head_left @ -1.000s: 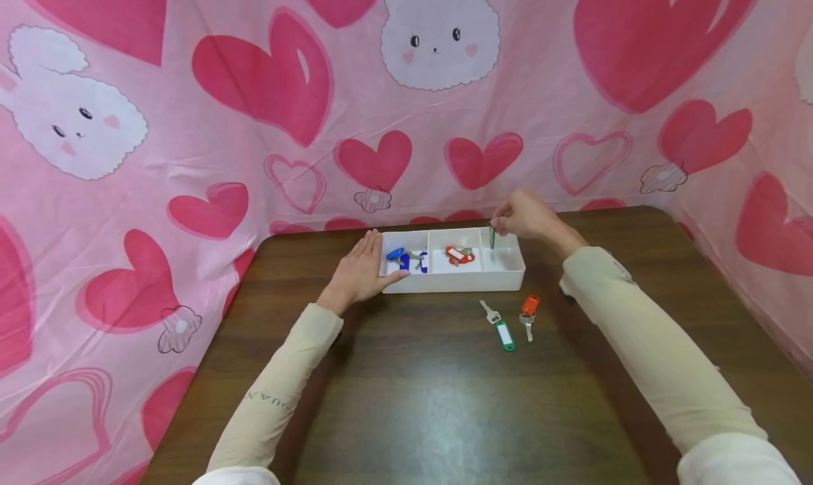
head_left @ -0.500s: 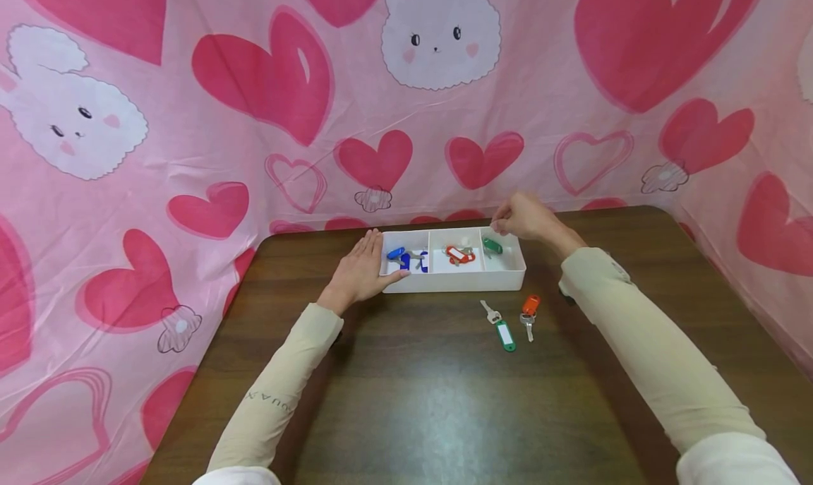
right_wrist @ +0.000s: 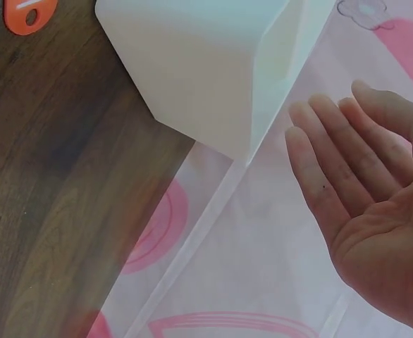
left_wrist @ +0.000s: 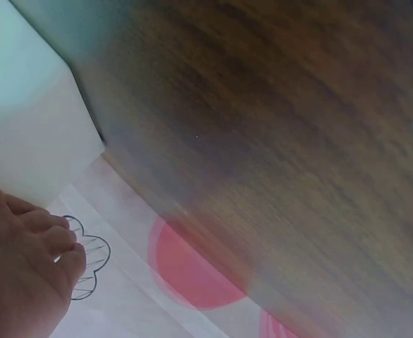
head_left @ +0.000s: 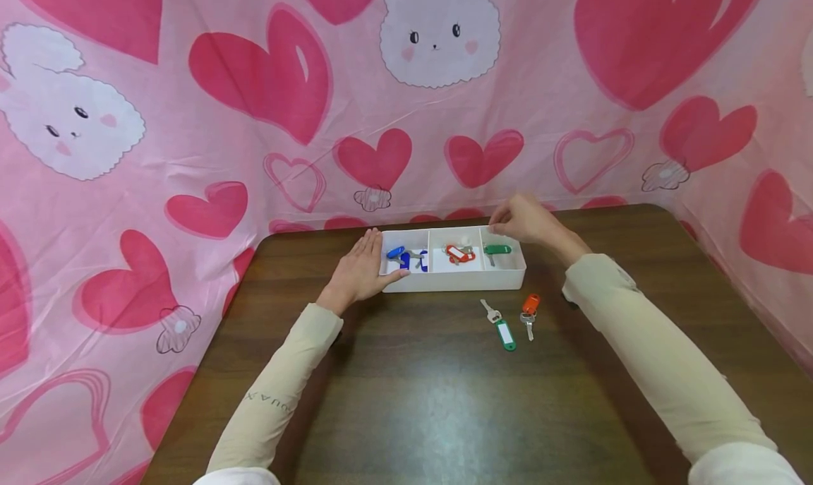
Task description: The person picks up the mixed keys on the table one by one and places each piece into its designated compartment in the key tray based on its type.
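Note:
A white three-part box (head_left: pixel 454 281) stands near the back edge of the table. Blue-tagged keys (head_left: pixel 404 261) lie in its left compartment, red-tagged keys (head_left: pixel 460 255) in the middle one. In the right compartment rests a green-tagged key (head_left: pixel 497 249). My left hand (head_left: pixel 360 272) lies against the box's left end, fingers straight and thumb along the front wall. Over the back right corner of the box is my right hand (head_left: pixel 526 219); in the right wrist view its fingers are loosely bent and hold nothing.
In front of the box, on the brown table (head_left: pixel 406 400), lie another green-tagged key (head_left: pixel 505 335) and an orange-tagged key (head_left: pixel 531 305). A pink cloth (head_left: pixel 540 68) with hearts and rabbits hangs behind and beside the table.
The green-tagged key has left my right hand's fingers, dropped into the right compartment and settled with its tag turned sideways. My left hand stays at the box's end.

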